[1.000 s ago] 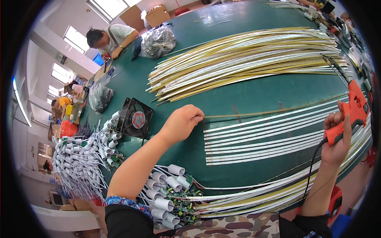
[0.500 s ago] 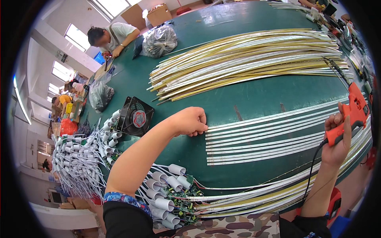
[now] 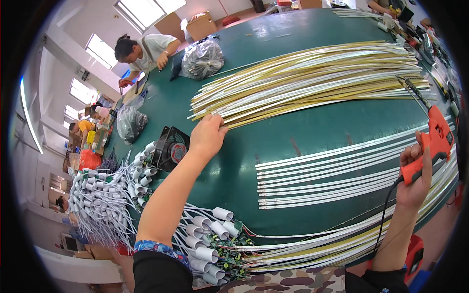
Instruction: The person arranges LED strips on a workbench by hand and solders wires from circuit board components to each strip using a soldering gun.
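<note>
My left hand (image 3: pixel 207 135) reaches to the near left corner of a big pile of white and yellow LED strips (image 3: pixel 305 80). Its fingers are closed around a strip end there, though the fingertips are partly hidden. My right hand (image 3: pixel 413 180) grips a red soldering gun (image 3: pixel 437 139) by its handle, the metal tip pointing up and away to the left. A black cord hangs from the handle. Between my hands and the pile, a row of separate white LED strips (image 3: pixel 332 165) lies side by side on the green table (image 3: pixel 234 188).
A black fan (image 3: pixel 171 149) stands left of my forearm. Beside it lie bunched white tubes with wires (image 3: pixel 100 202). Nearer are white tubes with circuit boards (image 3: pixel 207 254), wired to more strips. Plastic bags (image 3: pixel 202 61) sit at the far left, by a seated co-worker (image 3: pixel 146 51).
My left hand has moved away from the row's left end, up and leftward to the pile's corner. My right hand still holds the soldering gun nearly in place. The view has shifted slightly.
</note>
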